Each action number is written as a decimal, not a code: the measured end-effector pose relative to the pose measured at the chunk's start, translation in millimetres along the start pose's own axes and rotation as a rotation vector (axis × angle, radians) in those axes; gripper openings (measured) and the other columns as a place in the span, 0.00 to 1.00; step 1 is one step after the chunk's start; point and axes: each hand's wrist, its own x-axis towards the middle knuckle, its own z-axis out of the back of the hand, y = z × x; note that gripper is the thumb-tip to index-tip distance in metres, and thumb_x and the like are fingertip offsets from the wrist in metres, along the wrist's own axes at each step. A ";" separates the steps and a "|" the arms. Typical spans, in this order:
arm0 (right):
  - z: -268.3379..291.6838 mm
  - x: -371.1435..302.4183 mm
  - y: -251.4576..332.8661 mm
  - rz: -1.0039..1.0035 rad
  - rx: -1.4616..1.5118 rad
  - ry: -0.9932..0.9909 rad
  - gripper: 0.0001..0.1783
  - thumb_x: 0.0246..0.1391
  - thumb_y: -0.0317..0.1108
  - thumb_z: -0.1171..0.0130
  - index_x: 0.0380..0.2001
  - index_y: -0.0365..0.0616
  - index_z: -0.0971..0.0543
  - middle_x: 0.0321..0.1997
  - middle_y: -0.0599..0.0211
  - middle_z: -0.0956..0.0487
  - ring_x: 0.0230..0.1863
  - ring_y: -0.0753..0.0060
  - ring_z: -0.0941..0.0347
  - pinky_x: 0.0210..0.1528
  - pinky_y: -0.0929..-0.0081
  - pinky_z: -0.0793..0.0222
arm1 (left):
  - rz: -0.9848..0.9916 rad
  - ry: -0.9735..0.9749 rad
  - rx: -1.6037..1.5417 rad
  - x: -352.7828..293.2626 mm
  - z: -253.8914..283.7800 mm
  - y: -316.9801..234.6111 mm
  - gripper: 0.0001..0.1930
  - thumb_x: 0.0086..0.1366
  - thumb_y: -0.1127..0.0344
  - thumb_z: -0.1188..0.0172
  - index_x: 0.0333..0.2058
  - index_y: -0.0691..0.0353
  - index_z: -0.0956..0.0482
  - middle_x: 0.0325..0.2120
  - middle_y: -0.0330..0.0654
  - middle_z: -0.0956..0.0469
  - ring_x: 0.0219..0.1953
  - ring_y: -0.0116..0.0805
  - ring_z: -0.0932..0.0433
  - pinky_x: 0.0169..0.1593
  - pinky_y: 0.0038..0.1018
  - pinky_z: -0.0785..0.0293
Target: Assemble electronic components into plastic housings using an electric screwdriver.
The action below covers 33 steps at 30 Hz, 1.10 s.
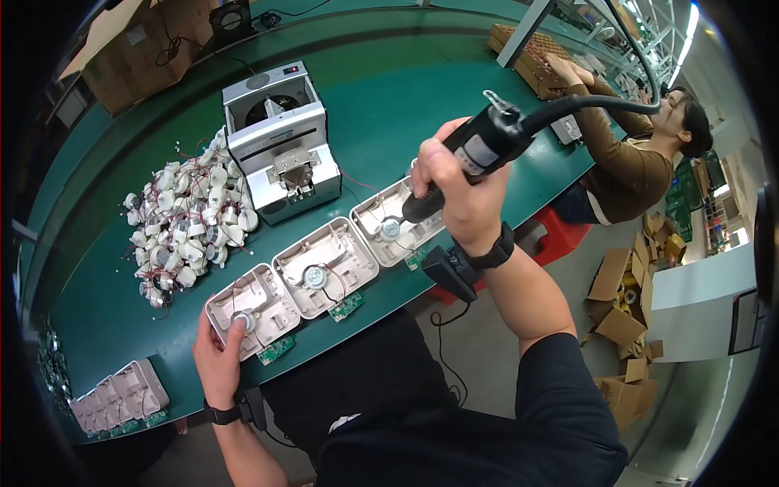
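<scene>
Right hand (464, 187) wrapped round black corded driver (484, 140), nose at right housing (375, 219); left hand (217, 357) pinches left housing (273, 312), thumb by motor (248, 321), probably steadying it, housings lined along tabletop's (389, 97) near edge likely for reach.

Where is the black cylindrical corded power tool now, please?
In the head view, right of centre, the black cylindrical corded power tool is in the right hand, its lower end over the rightmost beige plastic housing in the row of three.
</scene>
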 end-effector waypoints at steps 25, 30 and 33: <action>-115.0 59.5 10.7 0.165 0.189 0.182 0.08 0.59 0.30 0.40 0.31 0.36 0.26 0.18 0.68 0.27 0.18 0.74 0.28 0.25 0.76 0.32 | -0.065 -0.104 0.362 20.0 -25.8 -6.2 0.35 0.56 0.44 0.31 0.59 0.56 0.25 0.15 0.37 0.26 0.18 0.34 0.26 0.26 0.31 0.32; -115.3 61.7 8.0 0.060 0.115 0.191 0.09 0.59 0.32 0.40 0.31 0.36 0.25 0.18 0.68 0.27 0.18 0.74 0.28 0.25 0.77 0.33 | -0.011 -0.073 0.388 17.2 -26.0 -18.3 0.35 0.56 0.44 0.31 0.59 0.55 0.25 0.15 0.37 0.27 0.18 0.35 0.26 0.25 0.33 0.32; -92.2 41.9 21.2 0.033 0.098 0.185 0.09 0.60 0.32 0.40 0.33 0.36 0.26 0.19 0.67 0.27 0.18 0.73 0.29 0.25 0.76 0.33 | -0.008 -0.071 0.374 15.9 -27.9 -13.8 0.35 0.56 0.44 0.31 0.59 0.55 0.25 0.14 0.37 0.27 0.18 0.35 0.26 0.25 0.33 0.33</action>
